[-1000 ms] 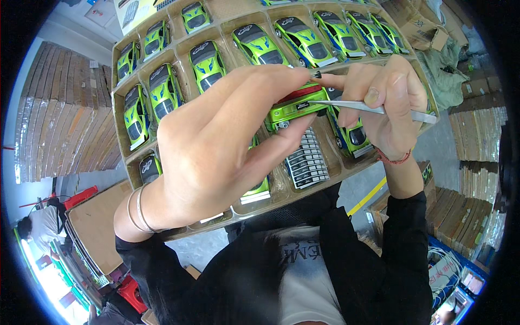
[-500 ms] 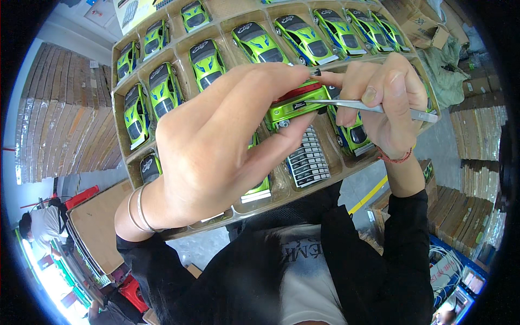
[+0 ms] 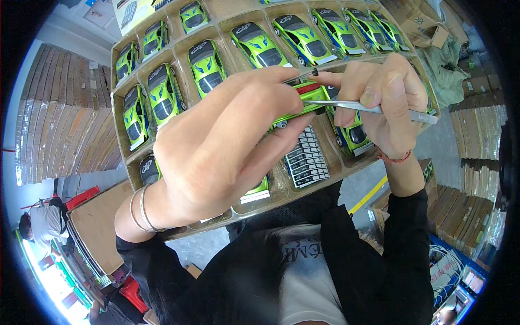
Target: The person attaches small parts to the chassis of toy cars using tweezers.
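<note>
My left hand (image 3: 216, 141) is closed around a green toy car (image 3: 292, 112), held above the tray with its end toward me. The index finger now lies over that end and hides much of it. In my right hand (image 3: 387, 100) is a pair of metal tweezers (image 3: 352, 105), pinched between thumb and fingers. Their tips reach the car's end beside my left index finger; whether they hold anything is hidden. Below both hands, a sheet of black-and-white stickers (image 3: 307, 162) lies in a compartment of the brown plastic tray (image 3: 238, 216).
More green toy cars with black roofs, such as one at the left (image 3: 165, 92), fill many tray compartments. Stacked cardboard (image 3: 65, 119) stands at the far left, with more stacks (image 3: 460, 216) on the right. Another person (image 3: 43, 225) works at the lower left.
My left index finger has moved right across the car's end, covering the dark sticker area that showed before. The right hand and tweezers have hardly moved.
</note>
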{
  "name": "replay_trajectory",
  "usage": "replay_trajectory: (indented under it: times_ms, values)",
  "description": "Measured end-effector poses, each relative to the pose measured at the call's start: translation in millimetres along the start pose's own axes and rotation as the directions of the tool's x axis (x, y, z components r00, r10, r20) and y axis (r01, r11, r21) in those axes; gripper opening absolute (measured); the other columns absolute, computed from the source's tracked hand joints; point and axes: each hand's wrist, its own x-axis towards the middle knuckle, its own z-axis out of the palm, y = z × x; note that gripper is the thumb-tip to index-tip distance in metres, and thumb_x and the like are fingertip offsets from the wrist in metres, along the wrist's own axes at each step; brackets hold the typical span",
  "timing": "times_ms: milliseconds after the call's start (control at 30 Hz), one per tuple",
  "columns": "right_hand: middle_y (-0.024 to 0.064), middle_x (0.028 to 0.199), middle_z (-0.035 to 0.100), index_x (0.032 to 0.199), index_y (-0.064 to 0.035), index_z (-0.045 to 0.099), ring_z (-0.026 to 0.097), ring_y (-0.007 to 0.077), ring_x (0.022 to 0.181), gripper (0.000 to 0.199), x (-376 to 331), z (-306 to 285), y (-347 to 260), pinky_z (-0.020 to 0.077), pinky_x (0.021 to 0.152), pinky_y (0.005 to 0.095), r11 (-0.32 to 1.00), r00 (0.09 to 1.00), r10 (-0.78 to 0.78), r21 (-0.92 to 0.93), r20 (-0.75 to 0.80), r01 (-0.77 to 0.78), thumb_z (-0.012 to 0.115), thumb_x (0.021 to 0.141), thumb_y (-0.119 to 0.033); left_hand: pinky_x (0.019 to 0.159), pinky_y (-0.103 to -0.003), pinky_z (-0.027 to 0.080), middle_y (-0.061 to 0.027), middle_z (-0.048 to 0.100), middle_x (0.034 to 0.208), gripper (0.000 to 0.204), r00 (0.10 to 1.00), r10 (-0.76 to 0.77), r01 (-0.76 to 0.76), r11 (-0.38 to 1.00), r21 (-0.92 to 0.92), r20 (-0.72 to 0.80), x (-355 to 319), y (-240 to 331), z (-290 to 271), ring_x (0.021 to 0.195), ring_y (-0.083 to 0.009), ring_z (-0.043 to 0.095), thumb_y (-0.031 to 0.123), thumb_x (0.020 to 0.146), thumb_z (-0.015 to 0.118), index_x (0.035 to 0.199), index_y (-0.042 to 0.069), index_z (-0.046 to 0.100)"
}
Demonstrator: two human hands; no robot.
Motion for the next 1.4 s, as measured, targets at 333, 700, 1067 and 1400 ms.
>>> replay_trajectory:
  times_ms: [333,700,1067,1400]
  values:
    - [0.0117,0.071,0.059,0.089,-0.0093,0.047,0.057,0.0165,0.063,0.031,2,-4,1,0.0478,0.101,0.0545,1.0,0.998,-0.024,0.012,0.051,0.023,0.031,0.108,-0.028,0.081,-0.037,0.058,-0.0224,0.071,0.102,0.027,0.999,0.042,-0.043,0.996,0.075,0.009,-3,2,-2,0.098,-0.0316,0.071,-0.007,0.074,0.081,0.095,-0.003,0.064]
    - [0.0081,0.07,0.053,0.086,-0.0053,0.049,0.054,0.0155,0.061,0.033,-9,-27,8,0.0542,0.088,0.0468,0.992,0.969,0.092,0.103,-0.228,-0.07,0.032,0.107,-0.024,0.082,-0.025,0.057,-0.0127,0.073,0.108,0.035,0.915,0.136,-0.029,0.961,0.276,-0.379,45,-73,-19,0.093,-0.0126,0.071,0.002,0.084,0.076,0.118,-0.001,0.067]
    - [0.0082,0.072,0.064,0.085,0.0021,0.061,0.059,0.0104,0.064,0.031,-20,-40,6,0.0475,0.061,0.0234,0.959,0.931,0.28,0.113,-0.235,-0.26,0.048,0.104,-0.019,0.075,-0.034,0.054,-0.0084,0.071,0.101,0.026,0.972,0.059,0.053,0.887,0.459,-0.227,94,-179,33,0.086,-0.0279,0.07,0.015,0.081,0.075,0.107,0.011,0.072]
    - [0.0064,0.072,0.064,0.084,0.0013,0.062,0.062,0.0104,0.063,0.028,-22,-37,4,0.0482,0.058,0.023,0.927,0.91,0.363,0.172,-0.202,-0.332,0.054,0.102,-0.018,0.08,-0.037,0.052,-0.0106,0.069,0.107,0.025,0.965,-0.068,-0.026,0.937,0.348,0.254,155,-212,55,0.09,-0.0297,0.068,0.014,0.075,0.077,0.099,0.008,0.072]
